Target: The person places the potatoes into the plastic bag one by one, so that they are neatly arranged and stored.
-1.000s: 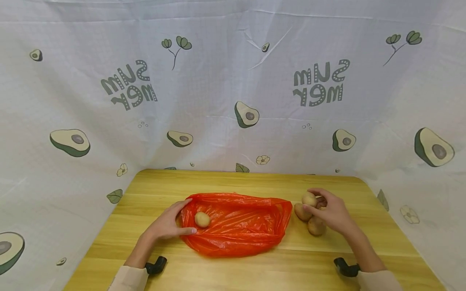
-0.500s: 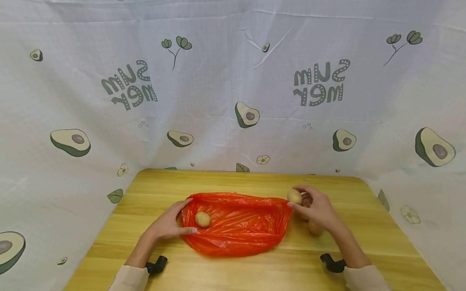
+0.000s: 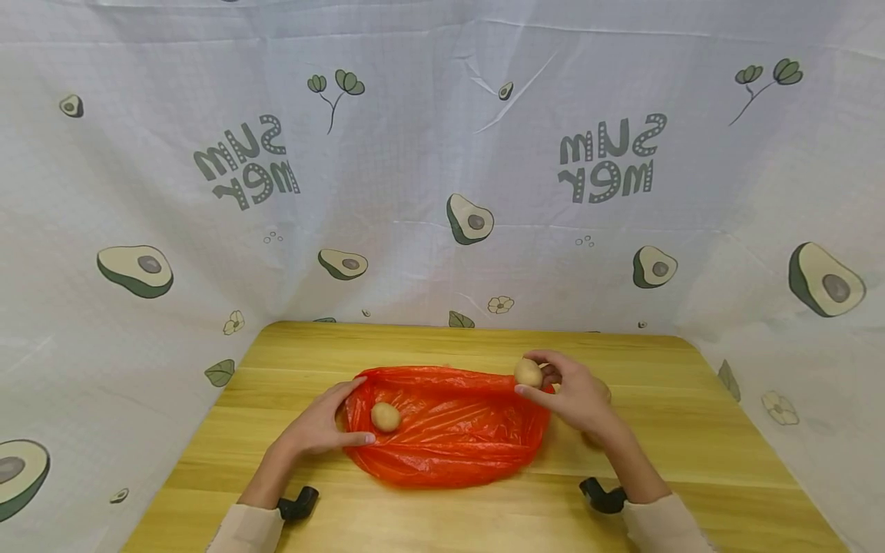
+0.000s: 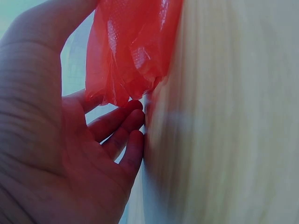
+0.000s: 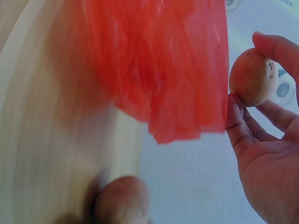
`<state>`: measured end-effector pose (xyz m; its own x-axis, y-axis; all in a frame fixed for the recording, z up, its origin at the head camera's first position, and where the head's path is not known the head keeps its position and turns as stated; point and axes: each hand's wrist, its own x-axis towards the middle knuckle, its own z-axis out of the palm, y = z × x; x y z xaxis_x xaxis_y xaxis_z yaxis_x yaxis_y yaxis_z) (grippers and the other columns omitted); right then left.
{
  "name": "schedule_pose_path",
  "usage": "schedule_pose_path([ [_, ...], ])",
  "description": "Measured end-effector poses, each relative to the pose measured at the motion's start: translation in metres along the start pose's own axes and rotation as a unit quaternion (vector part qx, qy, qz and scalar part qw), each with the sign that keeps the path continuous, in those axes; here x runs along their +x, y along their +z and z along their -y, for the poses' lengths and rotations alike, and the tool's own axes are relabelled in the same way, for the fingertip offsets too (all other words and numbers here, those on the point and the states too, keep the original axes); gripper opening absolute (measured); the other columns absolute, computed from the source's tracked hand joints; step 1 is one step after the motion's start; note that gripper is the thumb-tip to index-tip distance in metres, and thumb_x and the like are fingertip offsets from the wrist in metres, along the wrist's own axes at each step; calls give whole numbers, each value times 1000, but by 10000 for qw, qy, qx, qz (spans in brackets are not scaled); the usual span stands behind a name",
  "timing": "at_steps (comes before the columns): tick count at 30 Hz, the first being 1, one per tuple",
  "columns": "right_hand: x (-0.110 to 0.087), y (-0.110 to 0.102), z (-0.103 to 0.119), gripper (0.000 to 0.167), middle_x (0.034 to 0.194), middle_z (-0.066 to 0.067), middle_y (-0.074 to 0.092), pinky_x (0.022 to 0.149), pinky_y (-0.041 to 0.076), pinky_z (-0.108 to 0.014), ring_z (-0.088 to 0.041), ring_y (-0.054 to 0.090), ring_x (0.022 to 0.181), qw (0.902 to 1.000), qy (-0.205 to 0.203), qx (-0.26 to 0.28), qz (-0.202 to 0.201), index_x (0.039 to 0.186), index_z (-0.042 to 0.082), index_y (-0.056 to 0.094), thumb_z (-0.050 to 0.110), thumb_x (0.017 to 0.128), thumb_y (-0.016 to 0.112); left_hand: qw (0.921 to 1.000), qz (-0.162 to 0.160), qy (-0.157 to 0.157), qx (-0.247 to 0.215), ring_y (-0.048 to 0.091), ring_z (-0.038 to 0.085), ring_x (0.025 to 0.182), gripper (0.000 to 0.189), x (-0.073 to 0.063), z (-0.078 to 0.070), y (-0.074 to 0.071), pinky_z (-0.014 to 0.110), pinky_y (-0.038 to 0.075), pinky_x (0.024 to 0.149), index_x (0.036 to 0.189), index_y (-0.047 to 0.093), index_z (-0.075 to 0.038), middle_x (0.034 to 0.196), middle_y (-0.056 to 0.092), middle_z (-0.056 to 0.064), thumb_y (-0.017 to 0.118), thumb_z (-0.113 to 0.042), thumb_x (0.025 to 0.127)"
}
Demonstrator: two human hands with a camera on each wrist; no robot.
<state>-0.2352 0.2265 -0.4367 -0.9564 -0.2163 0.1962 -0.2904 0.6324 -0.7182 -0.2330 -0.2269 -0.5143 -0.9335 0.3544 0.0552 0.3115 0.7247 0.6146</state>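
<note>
I can't count the potatoes (image 3: 604, 390) on the right b/c the R hand (image 3: 575, 395) hides most of 'em. One is blurry & cut off in the R wrist cam. The red bag (image 5: 161, 70) gets cut off in both wrist cams, both sleeves (image 3: 247, 527) in the head cam.

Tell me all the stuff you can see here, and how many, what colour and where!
Table: one, yellowish wood, under everything.
Plastic bag: one, red, on the table, mouth open.
Inside potato: one, tan, in the bag, toward its left end.
Held potato: one, tan, raised near the bag's right end.
Other potatoes: at least two, tan to brown, right of the bag, partly hidden.
Printed cloth: whitish with green avocados, leaves and backwards lettering, behind and beside the table.
Wrist pieces: two, black, one per wrist.
Sleeves: two, cream, on the forearms.
Left hand: one, touching the bag's left end.
Right hand: one, holding the raised potato.
</note>
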Motion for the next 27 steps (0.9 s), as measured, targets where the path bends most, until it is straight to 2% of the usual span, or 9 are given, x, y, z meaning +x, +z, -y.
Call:
schedule_pose_path([
  [6,6,13,7,60,122,-12,69,80,58,-25,-19,66,96,9990,-240,366,95,134,10,63,35,85,86,10000,4,-32,-26,42,41,146,108,-1,0,0,68,38,114,161,37,-21,159,45,13,83,-64,73],
  [13,11,29,17,59,119,-8,70,78,58,-29,-16,64,91,9974,-500,496,150,133,10,64,30,84,88,10000,-21,3,-28,42,42,146,108,-1,-1,0,68,38,114,161,37,-20,159,45,14,83,-64,74],
  [18,14,43,23,59,120,-5,68,79,60,-36,-16,64,89,9964,-564,539,317,133,11,63,30,83,88,9999,22,-80,-68,42,42,146,109,-3,-2,0,68,38,114,161,37,-19,159,45,13,83,-63,73],
  [24,18,61,30,58,120,-3,67,79,59,-34,-13,63,89,9957,-597,511,491,133,14,63,31,84,87,9999,40,-98,-44,41,41,146,109,-2,0,1,68,38,114,161,36,-20,159,44,13,83,-64,73],
  [27,21,69,36,58,121,-3,66,81,60,-37,-14,63,91,9942,-640,550,660,135,12,62,29,85,86,10000,21,-69,-14,42,41,146,109,-1,0,1,68,39,114,161,36,-20,159,45,13,82,-66,73],
])
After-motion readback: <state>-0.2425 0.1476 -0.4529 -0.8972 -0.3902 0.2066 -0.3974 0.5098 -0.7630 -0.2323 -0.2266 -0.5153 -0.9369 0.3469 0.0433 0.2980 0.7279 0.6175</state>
